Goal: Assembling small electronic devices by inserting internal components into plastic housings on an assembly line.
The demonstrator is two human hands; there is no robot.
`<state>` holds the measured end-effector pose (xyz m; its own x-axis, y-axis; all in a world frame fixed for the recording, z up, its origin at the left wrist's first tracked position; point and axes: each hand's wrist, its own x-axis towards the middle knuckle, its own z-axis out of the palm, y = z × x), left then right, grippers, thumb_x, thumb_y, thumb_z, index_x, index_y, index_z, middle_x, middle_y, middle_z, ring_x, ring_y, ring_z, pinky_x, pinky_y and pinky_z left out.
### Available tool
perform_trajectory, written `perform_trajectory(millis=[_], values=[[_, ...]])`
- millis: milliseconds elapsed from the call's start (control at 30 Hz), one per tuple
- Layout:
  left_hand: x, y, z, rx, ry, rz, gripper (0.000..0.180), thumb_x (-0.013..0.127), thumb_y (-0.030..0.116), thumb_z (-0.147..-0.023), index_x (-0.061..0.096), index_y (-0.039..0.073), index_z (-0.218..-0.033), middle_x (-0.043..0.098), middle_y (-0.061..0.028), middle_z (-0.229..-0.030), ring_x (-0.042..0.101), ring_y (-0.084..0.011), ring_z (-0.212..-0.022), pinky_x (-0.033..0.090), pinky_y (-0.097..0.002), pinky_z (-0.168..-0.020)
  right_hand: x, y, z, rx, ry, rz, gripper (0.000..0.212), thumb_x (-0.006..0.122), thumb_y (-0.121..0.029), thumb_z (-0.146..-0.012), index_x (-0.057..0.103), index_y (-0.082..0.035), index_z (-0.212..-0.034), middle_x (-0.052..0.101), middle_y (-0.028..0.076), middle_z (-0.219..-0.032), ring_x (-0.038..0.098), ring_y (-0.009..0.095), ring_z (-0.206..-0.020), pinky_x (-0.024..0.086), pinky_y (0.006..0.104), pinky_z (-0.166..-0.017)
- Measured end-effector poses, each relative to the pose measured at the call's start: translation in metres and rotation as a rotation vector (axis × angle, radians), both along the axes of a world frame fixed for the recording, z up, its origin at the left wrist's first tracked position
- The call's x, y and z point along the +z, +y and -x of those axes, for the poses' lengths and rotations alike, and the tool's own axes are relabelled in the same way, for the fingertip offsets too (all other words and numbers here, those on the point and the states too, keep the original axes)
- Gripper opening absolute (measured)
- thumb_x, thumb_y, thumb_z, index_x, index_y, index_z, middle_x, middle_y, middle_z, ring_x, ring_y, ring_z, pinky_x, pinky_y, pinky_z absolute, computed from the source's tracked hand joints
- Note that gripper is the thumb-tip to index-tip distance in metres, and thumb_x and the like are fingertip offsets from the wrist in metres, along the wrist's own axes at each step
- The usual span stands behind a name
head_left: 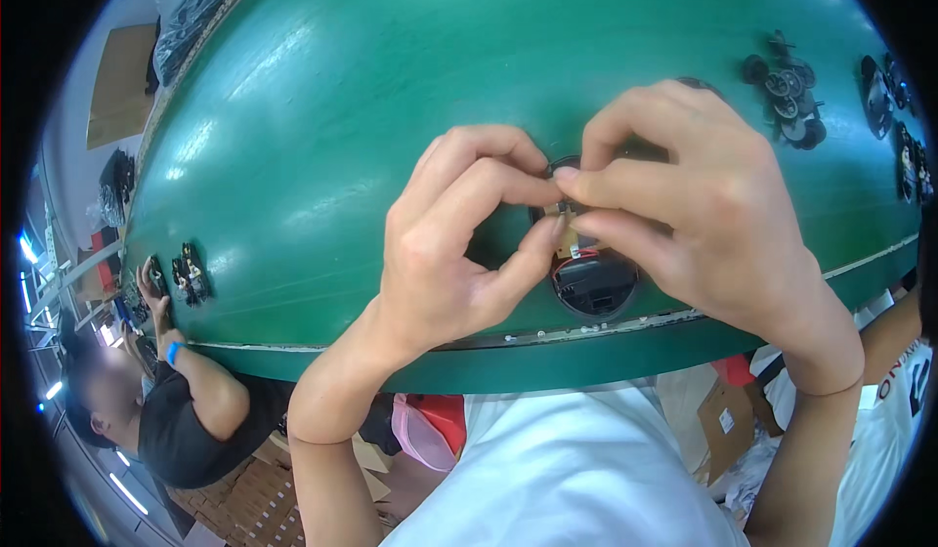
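In front of me, near the table's front edge, lies a rounded black plastic housing (594,286) with a tan part and thin wires, one of them red, at its middle. My left hand (459,225) is closed in a pinch over its left side, thumb and fingertips at the tan part. From the right, my right hand (684,190) pinches at the same spot, its thumb and index finger almost touching the left fingertips. Whatever is between the fingertips is too small and covered to make out. The housing's upper part is partly hidden by both hands.
A green conveyor-like table (322,147) spreads across the view. Black wheeled assemblies (785,93) lie at the far right, with more dark parts (876,98) at the edge. Small black parts (191,273) lie at left, beside a co-worker's hand (151,283). Another person's arm shows at right.
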<state>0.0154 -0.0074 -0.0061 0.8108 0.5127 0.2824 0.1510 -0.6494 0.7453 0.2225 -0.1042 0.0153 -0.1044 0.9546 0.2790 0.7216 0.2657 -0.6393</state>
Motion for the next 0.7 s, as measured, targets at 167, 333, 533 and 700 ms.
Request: perform_trajectory(millis=[167, 333, 533, 700], values=[[0.001, 0.000, -0.001, -0.011, 0.004, -0.012, 0.021, 0.079, -0.006, -0.076, 0.070, -0.002, -0.095, 0.069, -0.0164, -0.107, 0.067, -0.0257, -0.095, 0.055, -0.0363, -0.084, 0.005, 0.001, -0.001, 0.008, 0.026, 0.028, 0.028, 0.086, -0.010, -0.065, 0.077, -0.006, -0.091, 0.066, 0.005, -0.092, 0.063, 0.026, -0.083, 0.048, 0.0391, -0.076], [0.001, -0.005, -0.002, 0.042, -0.008, -0.072, 0.026, 0.079, -0.005, -0.077, 0.068, 0.000, -0.100, 0.068, -0.0164, -0.110, 0.068, -0.0280, -0.093, 0.056, -0.0359, -0.079, 0.008, 0.003, 0.004, 0.000, -0.051, -0.042, 0.029, 0.086, -0.009, -0.067, 0.077, -0.005, -0.094, 0.068, 0.006, -0.093, 0.064, 0.027, -0.084, 0.049, 0.0394, -0.077], [-0.001, -0.007, 0.006, 0.118, -0.053, -0.053, 0.029, 0.077, -0.004, -0.077, 0.067, 0.000, -0.105, 0.066, -0.0170, -0.114, 0.068, -0.0303, -0.097, 0.056, -0.0373, -0.083, -0.004, 0.007, 0.013, -0.067, -0.064, -0.058, 0.020, 0.084, -0.010, -0.075, 0.075, -0.008, -0.092, 0.066, 0.003, -0.091, 0.064, 0.025, -0.085, 0.049, 0.0397, -0.079], [-0.003, -0.002, 0.020, 0.131, -0.050, -0.070, 0.037, 0.078, 0.001, -0.077, 0.069, 0.000, -0.113, 0.067, -0.0168, -0.117, 0.067, -0.0323, -0.105, 0.055, -0.0406, -0.091, 0.000, 0.013, 0.006, -0.022, -0.052, -0.011, 0.019, 0.083, -0.012, -0.078, 0.075, -0.008, -0.094, 0.069, 0.004, -0.094, 0.065, 0.026, -0.087, 0.049, 0.0399, -0.080]])
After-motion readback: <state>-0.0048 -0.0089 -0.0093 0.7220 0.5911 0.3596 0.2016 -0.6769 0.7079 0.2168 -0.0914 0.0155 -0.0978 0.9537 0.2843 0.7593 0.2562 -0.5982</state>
